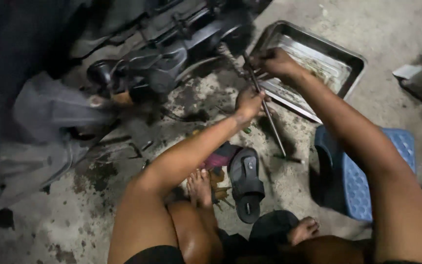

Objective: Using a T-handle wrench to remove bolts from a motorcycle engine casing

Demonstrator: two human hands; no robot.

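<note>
In the head view I look down between my own two bare arms at a dirty concrete floor [74, 220] with dark oil stains. My left hand [249, 103] is in the middle of the picture, and its fingers are clenched around a long thin metal rod [269, 117], at about the middle of the rod's length. My right hand [275, 62] is higher, and its fingers are also closed tightly on the same rod, near the upper end. The rod runs on a slant: the top end goes toward the dark engine part [172, 54] of the machine at the upper left, and the bottom end comes down to the floor just beside a small green-tipped tool [289, 158]. I cannot tell exactly how the top end meets the machine, because it is dark and a little blurred there. Behind my right hand is a shallow metal tray [348, 61], rectangular, with a greasy inside; the hand is over its near-left edge. A blue plastic stool [367, 176] stands on the right, under my right forearm. Near the bottom centre lies a black sandal [246, 183] with its sole down, and my bare left foot [200, 188] is just beside it, on some coloured rag. My right foot [303, 230] shows lower, near the stool.
</note>
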